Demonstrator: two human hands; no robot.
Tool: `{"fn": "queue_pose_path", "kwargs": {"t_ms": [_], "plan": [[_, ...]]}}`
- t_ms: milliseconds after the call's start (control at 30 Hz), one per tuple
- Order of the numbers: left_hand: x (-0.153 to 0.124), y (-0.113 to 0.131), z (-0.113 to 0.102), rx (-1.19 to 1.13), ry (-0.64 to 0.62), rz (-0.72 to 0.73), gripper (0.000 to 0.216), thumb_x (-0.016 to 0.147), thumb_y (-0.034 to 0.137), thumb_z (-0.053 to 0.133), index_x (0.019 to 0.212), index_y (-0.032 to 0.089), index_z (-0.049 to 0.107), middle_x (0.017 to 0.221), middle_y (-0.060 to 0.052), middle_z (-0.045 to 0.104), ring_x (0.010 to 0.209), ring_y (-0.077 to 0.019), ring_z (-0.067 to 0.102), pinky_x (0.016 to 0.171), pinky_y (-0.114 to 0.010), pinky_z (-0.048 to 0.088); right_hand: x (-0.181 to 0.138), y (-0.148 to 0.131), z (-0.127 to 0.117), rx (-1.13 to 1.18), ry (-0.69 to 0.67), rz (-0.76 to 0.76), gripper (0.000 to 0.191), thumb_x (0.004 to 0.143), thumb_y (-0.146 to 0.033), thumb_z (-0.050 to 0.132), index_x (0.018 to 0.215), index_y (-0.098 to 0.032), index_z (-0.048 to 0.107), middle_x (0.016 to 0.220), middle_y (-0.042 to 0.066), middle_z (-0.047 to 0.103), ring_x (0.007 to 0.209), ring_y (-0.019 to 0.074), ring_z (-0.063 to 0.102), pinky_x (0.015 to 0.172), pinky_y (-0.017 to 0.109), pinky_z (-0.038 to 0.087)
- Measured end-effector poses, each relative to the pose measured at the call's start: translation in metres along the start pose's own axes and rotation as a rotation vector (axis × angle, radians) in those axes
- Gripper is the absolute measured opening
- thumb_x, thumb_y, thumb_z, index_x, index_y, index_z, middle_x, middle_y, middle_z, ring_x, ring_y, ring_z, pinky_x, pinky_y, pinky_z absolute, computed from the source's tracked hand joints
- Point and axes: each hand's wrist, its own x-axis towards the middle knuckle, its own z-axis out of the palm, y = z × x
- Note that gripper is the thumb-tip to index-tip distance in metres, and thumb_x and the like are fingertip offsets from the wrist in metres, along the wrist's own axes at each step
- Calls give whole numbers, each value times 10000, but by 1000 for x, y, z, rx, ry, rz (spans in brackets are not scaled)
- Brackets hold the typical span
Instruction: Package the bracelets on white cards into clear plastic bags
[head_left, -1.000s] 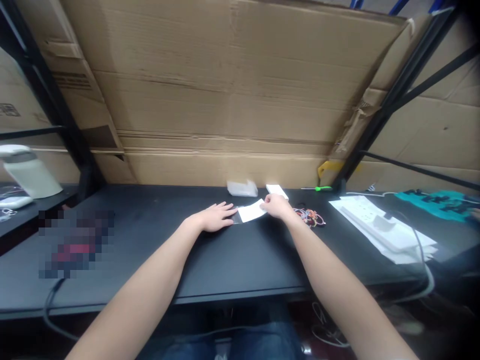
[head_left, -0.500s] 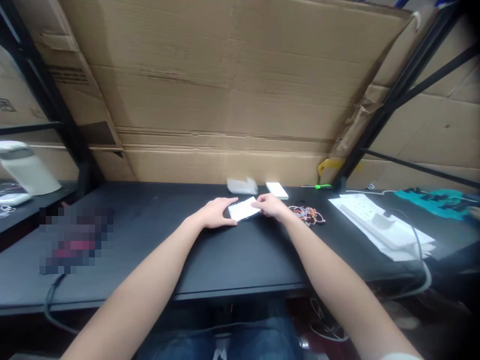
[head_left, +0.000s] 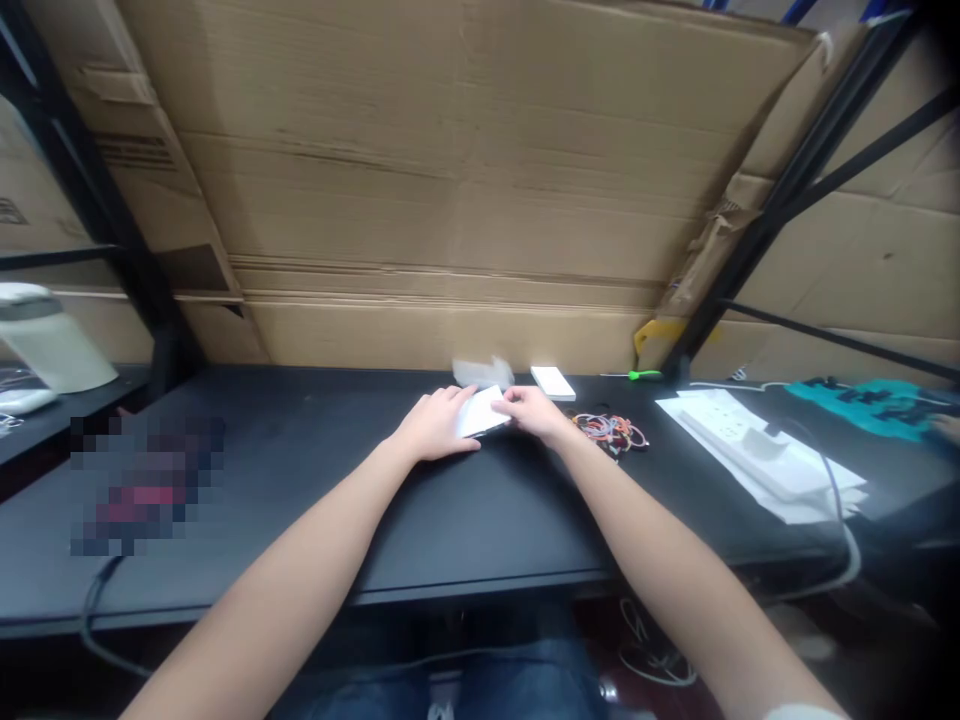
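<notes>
Over the last second the white card [head_left: 480,410] has travelled leftward across the black table [head_left: 465,520], from beside the right hand [head_left: 529,410] alone to a spot between both hands. Its near edge is now tipped up off the surface rather than lying flat. So the card is now met from both sides, and the work has gone from one hand carrying it to two hands on it. The right hand's thumb and forefinger are closed to a narrow pinch on the card's right edge. The left hand [head_left: 435,425] is loosely curled, palm down, with its fingertips against the card's left edge (whether they clamp it or only steady it cannot be told from here). Just to the right lies a tangle of coloured bands [head_left: 609,430], and behind the hands sit a small white box [head_left: 553,381] and a crumpled clear bag [head_left: 480,372], none of them touched.
</notes>
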Motion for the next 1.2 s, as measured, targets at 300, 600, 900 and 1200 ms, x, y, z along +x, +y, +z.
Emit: {"fn": "queue_pose_path", "kwargs": {"t_ms": [300,600,900,1200], "plan": [[1,-1,1,-16,27,-5,811,698,503,673,1396,274,328,1317,-83,501,1158,-308,470,937,-398,374,-1,-4,8,-238,51,-160,317,698,-470,626,676,-154,617,616,-11,573,578,121,483,560,232,357],[2,2,2,21,53,30,769,700,488,672,1374,267,374,1261,-79,524,1104,-297,489,916,-388,376,-5,-13,-1,-210,-53,-175,230,737,-350,586,722,-150,699,604,3,620,560,129,520,574,242,396],[1,5,3,21,44,79,720,716,458,656,1359,260,401,1257,-75,523,1096,-282,479,924,-383,360,-8,-17,7,-336,-47,-218,225,733,-374,623,734,-174,727,603,4,638,553,123,520,562,235,375],[2,5,3,43,51,58,682,733,464,633,1347,258,420,1241,-81,530,1096,-293,479,911,-397,367,-11,-23,5,-261,-60,-191,296,752,-414,582,673,-156,706,596,7,618,554,118,497,549,234,358]]}}
